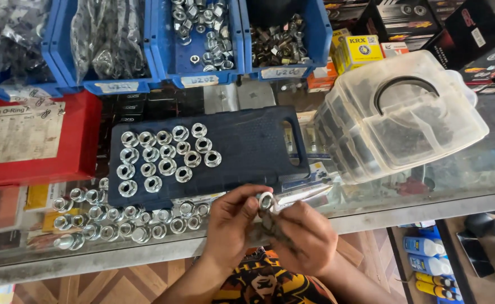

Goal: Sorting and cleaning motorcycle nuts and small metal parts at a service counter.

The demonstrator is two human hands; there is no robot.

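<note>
My left hand (231,222) and my right hand (303,236) meet at the near edge of a glass counter (427,186). Together they pinch one shiny flanged nut (266,200), the left thumb and fingers on its left side, the right fingers on its right. My right hand also closes around a crumpled clear plastic bag (303,195) that trails to the right. Beyond the hands lies a dark blue plastic case (247,146) with several nuts (165,157) standing in rows on its lid. More nuts (129,219) sit in rows on the glass, left of my left hand.
A red box (61,152) lies at the left. Blue bins (202,39) of metal hardware line the back. A clear plastic organiser box (405,118) rests tilted at the right, with cardboard boxes (360,50) behind it. Bottles (425,264) stand on the floor at the lower right.
</note>
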